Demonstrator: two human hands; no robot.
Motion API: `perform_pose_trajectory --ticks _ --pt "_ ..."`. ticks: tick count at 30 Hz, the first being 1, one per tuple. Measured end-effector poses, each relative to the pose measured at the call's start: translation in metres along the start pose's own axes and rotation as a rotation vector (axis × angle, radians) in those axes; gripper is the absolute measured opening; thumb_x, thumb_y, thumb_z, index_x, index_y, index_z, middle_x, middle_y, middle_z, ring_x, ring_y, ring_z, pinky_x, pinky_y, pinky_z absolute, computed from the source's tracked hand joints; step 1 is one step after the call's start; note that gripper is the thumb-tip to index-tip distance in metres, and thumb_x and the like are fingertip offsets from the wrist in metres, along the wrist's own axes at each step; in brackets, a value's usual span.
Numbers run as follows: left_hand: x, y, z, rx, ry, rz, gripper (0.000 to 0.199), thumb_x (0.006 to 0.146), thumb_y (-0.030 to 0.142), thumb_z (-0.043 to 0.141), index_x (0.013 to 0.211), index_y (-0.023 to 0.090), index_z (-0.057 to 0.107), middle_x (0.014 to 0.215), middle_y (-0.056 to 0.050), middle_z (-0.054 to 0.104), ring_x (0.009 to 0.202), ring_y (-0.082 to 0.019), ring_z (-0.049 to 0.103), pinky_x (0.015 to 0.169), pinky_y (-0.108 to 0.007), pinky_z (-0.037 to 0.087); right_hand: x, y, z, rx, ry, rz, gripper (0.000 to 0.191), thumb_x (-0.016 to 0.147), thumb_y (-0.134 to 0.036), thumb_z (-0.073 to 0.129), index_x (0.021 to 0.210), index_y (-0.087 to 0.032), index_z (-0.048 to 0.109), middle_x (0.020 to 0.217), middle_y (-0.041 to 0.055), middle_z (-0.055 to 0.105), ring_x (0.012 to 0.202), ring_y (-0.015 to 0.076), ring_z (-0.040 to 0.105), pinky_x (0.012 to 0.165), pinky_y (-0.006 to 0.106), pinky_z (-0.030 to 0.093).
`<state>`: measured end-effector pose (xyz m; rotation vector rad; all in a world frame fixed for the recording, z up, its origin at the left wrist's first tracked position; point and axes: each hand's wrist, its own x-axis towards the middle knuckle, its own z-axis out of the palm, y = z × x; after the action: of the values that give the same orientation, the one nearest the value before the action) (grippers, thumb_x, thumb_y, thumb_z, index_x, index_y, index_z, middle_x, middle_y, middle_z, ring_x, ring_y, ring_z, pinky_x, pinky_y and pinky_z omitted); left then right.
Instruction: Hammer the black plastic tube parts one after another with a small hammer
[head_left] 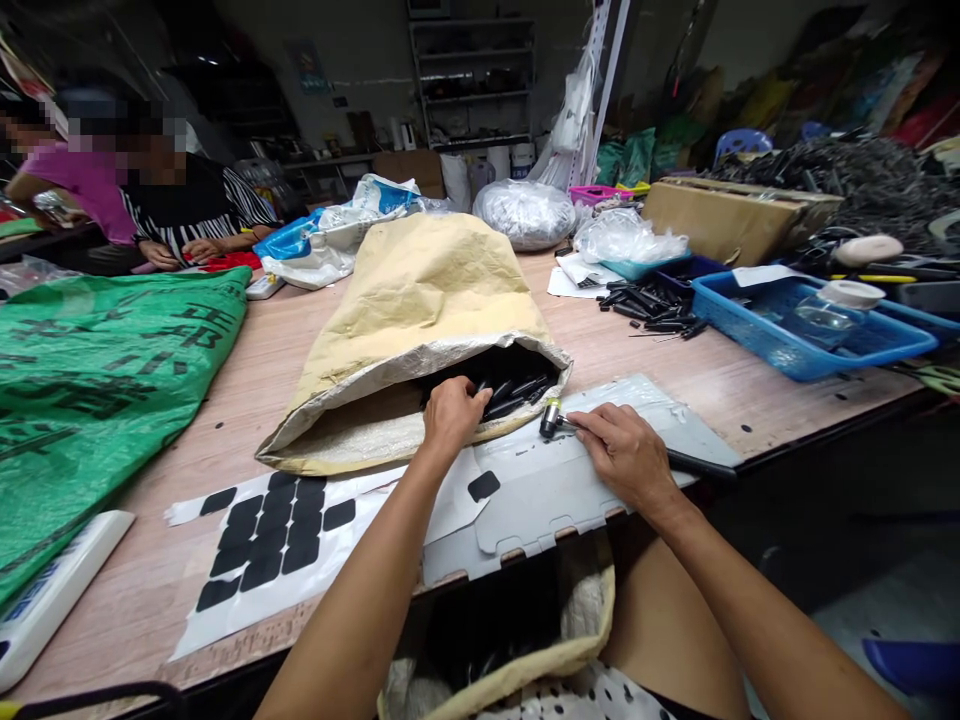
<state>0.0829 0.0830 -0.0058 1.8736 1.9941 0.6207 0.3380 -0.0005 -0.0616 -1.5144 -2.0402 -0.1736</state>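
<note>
A tan woven sack (442,280) lies on the table with its mouth towards me. Inside the mouth are several slim black pieces (517,395). My left hand (452,412) reaches into that opening, its thumb and fingers closed on one of the black pieces; the fingertips are partly hidden. My right hand (626,455) is closed around a small hammer (551,418) with a yellow-and-black head and a black handle. The hammer head is low over a grey flattened board (525,500), just in front of the sack's mouth.
Left of the board lies a sheet of black square stickers (262,530). A green sack (105,380) covers the table's left side. On the right are loose black pieces (652,305) and a blue tray (810,345). A second open sack (592,610) hangs at my lap.
</note>
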Motion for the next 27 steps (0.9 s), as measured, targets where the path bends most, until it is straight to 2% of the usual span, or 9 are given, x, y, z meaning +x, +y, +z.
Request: perform_pose_trajectory --ticks 3,6,9,11,15,21,24,27 --pt "-0.021 -0.008 -0.012 -0.056 0.048 0.101 0.019 0.088 0.041 0.066 0.088 0.022 0.071 0.090 -0.004 0.072 0.082 -0.022 0.064 0.069 -0.031 0.042 0.000 0.001 0.001 -0.002 -0.001 0.003 0.026 0.096 -0.025 0.054 0.115 -0.026 0.073 0.093 0.0049 0.067 0.090 0.0219 0.055 0.082 0.035 0.043" --pt "-0.052 -0.020 -0.020 -0.137 -0.006 0.277 0.015 0.087 0.037 0.070 0.091 0.023 0.071 0.091 -0.002 0.070 0.084 -0.020 0.062 0.073 -0.030 0.043 0.000 0.002 0.001 -0.002 0.001 -0.001 0.027 0.096 -0.025 0.054 0.116 -0.026 0.073 0.093 0.0051 0.067 0.090 0.0220 0.055 0.083 0.035 0.043" --pt "-0.078 -0.033 -0.015 -0.173 -0.108 0.368 0.013 0.083 0.032 0.075 0.091 0.023 0.070 0.088 -0.001 0.069 0.087 -0.021 0.060 0.076 -0.031 0.043 0.000 0.001 0.001 -0.001 0.009 -0.004 0.027 0.096 -0.024 0.054 0.116 -0.025 0.073 0.093 0.0053 0.067 0.090 0.0222 0.055 0.083 0.035 0.043" --pt "-0.087 -0.040 -0.008 -0.185 -0.133 0.387 0.013 0.082 0.029 0.078 0.090 0.023 0.070 0.086 -0.001 0.068 0.087 -0.021 0.059 0.077 -0.032 0.043 0.000 0.000 0.001 -0.002 0.014 -0.003 0.027 0.096 -0.024 0.054 0.116 -0.025 0.073 0.093 0.0051 0.067 0.090 0.0221 0.055 0.084 0.035 0.043" --pt "-0.089 -0.047 0.002 -0.218 -0.101 0.405 0.015 0.081 0.028 0.080 0.091 0.022 0.071 0.085 -0.002 0.067 0.087 -0.021 0.057 0.079 -0.033 0.041 0.000 0.001 0.001 -0.006 0.018 -0.007 0.027 0.096 -0.024 0.054 0.116 -0.024 0.073 0.093 0.0047 0.067 0.089 0.0216 0.055 0.084 0.035 0.044" --pt "-0.086 -0.050 0.003 -0.259 -0.110 0.383 0.014 0.079 0.025 0.081 0.089 0.022 0.071 0.087 -0.001 0.068 0.089 -0.022 0.056 0.080 -0.033 0.039 0.001 -0.004 -0.005 0.044 0.034 -0.012 0.028 0.098 -0.023 0.051 0.118 -0.023 0.072 0.094 0.0052 0.068 0.093 0.0218 0.061 0.083 0.035 0.048" --pt "-0.087 -0.048 0.003 -0.270 -0.124 0.358 0.014 0.077 0.022 0.081 0.087 0.023 0.071 0.089 0.000 0.068 0.092 -0.022 0.056 0.081 -0.033 0.039 0.003 -0.024 -0.017 0.185 0.105 0.011 0.031 0.099 -0.022 0.051 0.125 -0.023 0.068 0.099 0.0057 0.069 0.097 0.0208 0.064 0.086 0.034 0.051" --pt "-0.086 -0.047 0.003 -0.273 -0.136 0.333 0.014 0.076 0.021 0.081 0.085 0.022 0.070 0.088 0.000 0.069 0.091 -0.022 0.056 0.082 -0.033 0.039 0.005 -0.056 -0.033 0.406 0.082 -0.022 0.032 0.099 -0.020 0.052 0.128 -0.025 0.065 0.105 0.0047 0.070 0.098 0.0177 0.066 0.087 0.031 0.053"
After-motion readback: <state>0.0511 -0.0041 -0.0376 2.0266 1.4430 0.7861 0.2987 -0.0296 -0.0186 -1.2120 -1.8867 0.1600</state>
